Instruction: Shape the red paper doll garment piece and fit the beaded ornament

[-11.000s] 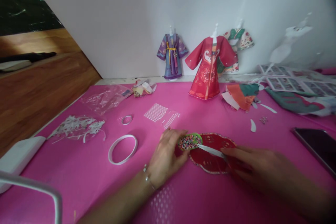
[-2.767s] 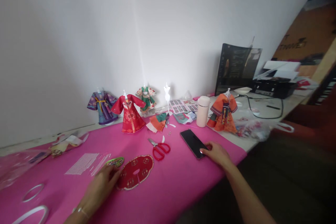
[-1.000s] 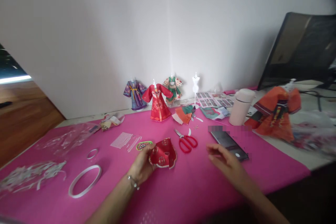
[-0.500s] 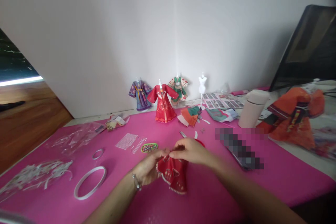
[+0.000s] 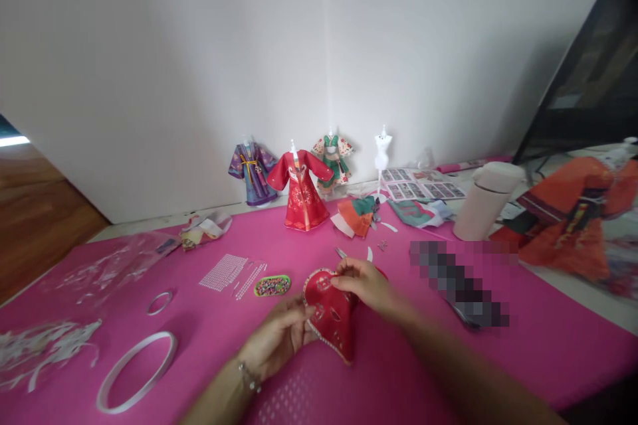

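Between my hands hangs a small red doll garment (image 5: 331, 315) with pale printed motifs and a beaded-looking light trim along its edge. My left hand (image 5: 282, 332) grips its left edge, thumb on the front and fingers behind. At the top edge, my right hand (image 5: 363, 285) pinches the cloth between thumb and fingers. Just left of the garment lies a green-rimmed oval tray of coloured beads (image 5: 272, 285). Scissors (image 5: 341, 253) lie beyond my right hand, partly covered by it.
Dressed mini mannequins, including one in a red robe (image 5: 303, 196), and a bare white mannequin (image 5: 382, 149) stand along the back. Sheets of stick-on pearls (image 5: 224, 271), a white ring (image 5: 137, 372) and plastic scraps (image 5: 47, 348) lie left. A pale tumbler (image 5: 488, 199) stands right.
The red garment has been spread out and turned so its trimmed edge curves upward. My left hand has moved down along that edge; my right hand pinches the top. The view has shifted slightly right.
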The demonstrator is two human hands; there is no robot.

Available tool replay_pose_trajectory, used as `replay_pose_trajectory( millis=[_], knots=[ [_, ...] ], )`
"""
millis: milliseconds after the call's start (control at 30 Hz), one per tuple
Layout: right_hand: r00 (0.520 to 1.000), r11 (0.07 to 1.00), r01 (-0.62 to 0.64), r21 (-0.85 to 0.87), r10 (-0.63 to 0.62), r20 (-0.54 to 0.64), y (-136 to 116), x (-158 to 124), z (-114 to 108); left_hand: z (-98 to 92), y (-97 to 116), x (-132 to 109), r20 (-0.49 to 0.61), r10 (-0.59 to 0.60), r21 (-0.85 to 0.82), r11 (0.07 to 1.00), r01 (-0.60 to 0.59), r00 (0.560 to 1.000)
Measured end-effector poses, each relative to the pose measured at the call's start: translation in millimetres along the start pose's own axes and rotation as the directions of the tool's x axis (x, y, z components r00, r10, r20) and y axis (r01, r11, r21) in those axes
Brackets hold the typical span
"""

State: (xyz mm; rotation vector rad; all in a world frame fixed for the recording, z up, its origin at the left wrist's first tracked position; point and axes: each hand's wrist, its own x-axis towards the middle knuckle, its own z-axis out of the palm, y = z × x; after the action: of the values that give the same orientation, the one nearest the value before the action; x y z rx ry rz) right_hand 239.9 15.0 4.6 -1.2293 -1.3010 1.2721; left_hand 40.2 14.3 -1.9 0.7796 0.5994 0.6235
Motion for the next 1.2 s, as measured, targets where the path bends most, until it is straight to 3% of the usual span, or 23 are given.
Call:
replay_pose_trajectory(
  millis=[167, 300, 533, 667, 900, 1200],
  knots=[
    [0.999, 0.997, -0.03, 0.065, 0.032, -0.028, -3, -2, -1, -0.1, -3, -2, -0.069, 0.054, 0.048, 0.998, -0.051, 0.996],
    [0.998, 0.995, -0.058, 0.087, 0.056, 0.027, -8, -5, -2, -2.7, -8, -4, -0.11, 0.111, 0.094, 0.991, -0.1, 0.988],
    [0.994, 0.997, -0.083, -0.005, 0.083, 0.064, -6, -10, -6, 6.7, -13, -4, -0.029, 0.177, 0.169, 0.971, -0.17, 0.984],
    [0.994, 0.996, -0.086, 0.028, 0.084, 0.069, -9, -10, -8, 12.8, -13, -5, 0.009, 0.217, 0.2, 0.956, -0.214, 0.976],
    [0.991, 0.989, -0.093, 0.118, 0.08, 0.105, -8, -14, -11, 18.1, -11, -11, -0.008, 0.188, 0.216, 0.959, -0.182, 0.982],
    [0.983, 0.982, -0.099, 0.161, 0.071, 0.172, 4, -13, -14, 11.3, -19, -9, -0.21, 0.21, 0.228, 0.96, -0.16, 0.955]
  ],
)
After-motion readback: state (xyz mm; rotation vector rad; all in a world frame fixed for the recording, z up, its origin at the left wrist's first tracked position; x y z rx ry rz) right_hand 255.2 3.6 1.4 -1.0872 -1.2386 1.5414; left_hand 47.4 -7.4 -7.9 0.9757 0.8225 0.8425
